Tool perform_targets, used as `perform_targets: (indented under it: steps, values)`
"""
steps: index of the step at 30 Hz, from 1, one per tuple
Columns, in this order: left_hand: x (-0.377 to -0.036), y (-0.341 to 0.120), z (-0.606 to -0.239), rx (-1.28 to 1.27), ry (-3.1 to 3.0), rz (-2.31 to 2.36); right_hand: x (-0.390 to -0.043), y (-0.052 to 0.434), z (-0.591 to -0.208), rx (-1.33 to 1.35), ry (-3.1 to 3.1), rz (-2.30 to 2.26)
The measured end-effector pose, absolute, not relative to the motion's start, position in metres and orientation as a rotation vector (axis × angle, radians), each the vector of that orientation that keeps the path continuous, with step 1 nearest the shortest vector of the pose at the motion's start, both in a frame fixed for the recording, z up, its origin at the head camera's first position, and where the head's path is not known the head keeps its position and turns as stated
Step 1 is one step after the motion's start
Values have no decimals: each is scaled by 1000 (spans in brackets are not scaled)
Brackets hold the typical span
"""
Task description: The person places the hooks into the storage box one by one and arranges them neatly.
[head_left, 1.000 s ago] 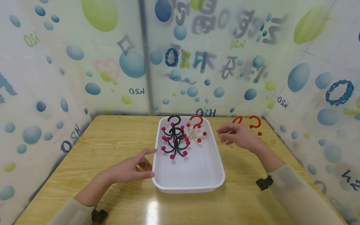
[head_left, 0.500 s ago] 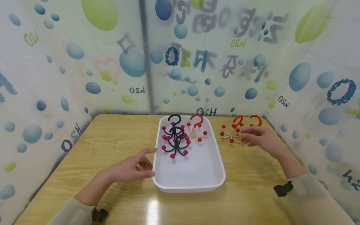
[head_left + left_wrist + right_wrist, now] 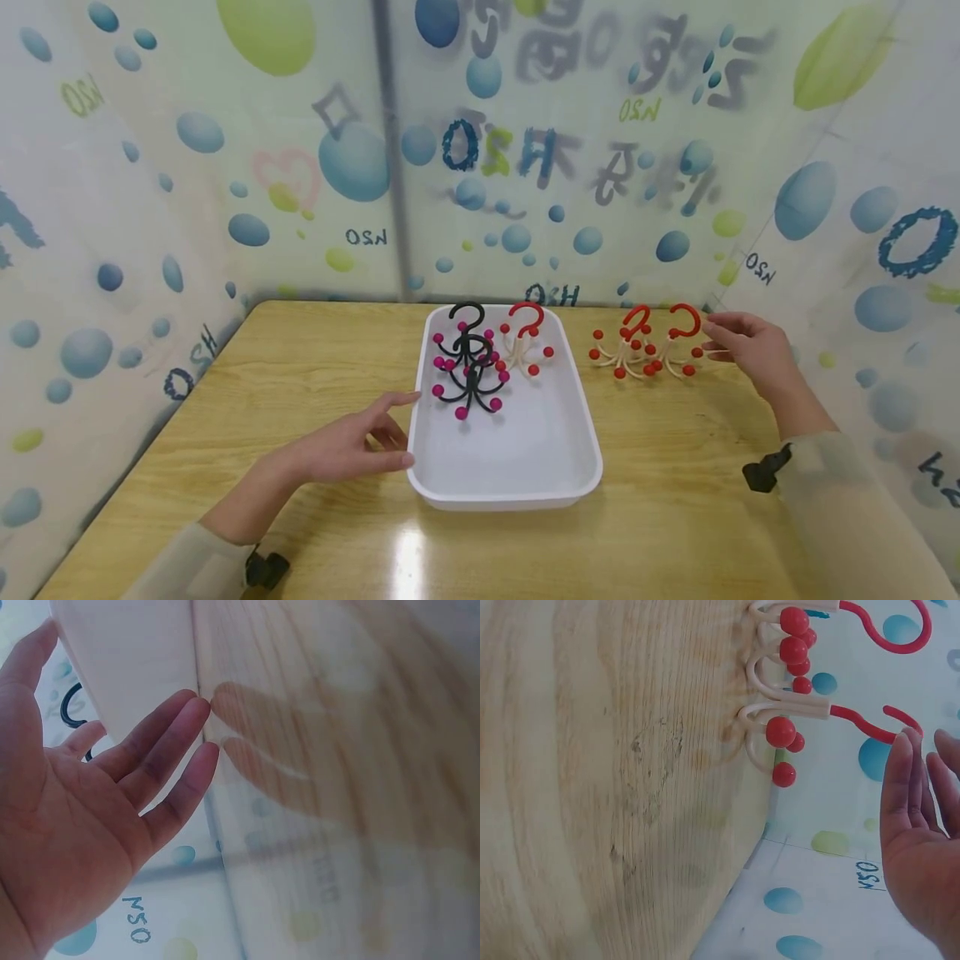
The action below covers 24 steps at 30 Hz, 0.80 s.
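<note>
My left hand rests on the left rim of a white tray, fingertips and thumb at the edge, fingers spread and relaxed. Inside the tray stand several black multi-prong hangers with magenta ball tips, and one cream hanger with a red hook top and red balls. On the table to the right are two more cream-and-red hangers, the left one and the right one. My right hand is beside the right one, its nearly straight fingertips at the red hook in the right wrist view.
The wooden table ends at walls printed with blue and green bubbles, close behind the tray and hangers. Black wrist cameras hang at both sleeves.
My right hand has moved right, from beside the tray past the left cream-and-red hanger to the right one, uncovering both. The left hand stays at the tray rim.
</note>
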<state>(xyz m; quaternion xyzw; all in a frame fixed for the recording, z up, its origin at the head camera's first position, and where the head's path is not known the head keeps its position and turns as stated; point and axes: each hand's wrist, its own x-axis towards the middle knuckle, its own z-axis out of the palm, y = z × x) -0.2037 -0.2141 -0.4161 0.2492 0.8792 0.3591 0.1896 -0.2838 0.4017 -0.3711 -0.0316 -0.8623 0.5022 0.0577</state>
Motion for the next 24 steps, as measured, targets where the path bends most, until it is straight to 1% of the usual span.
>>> perform_targets:
  steps: [11,24]
  values:
    - [-205,-215,-416,698,2467,1020,-307,395,-384,-126,-2583,1581]
    - [-204,-215,-416,685,2460,1023,-309,384,-379,-129,-2542,1508]
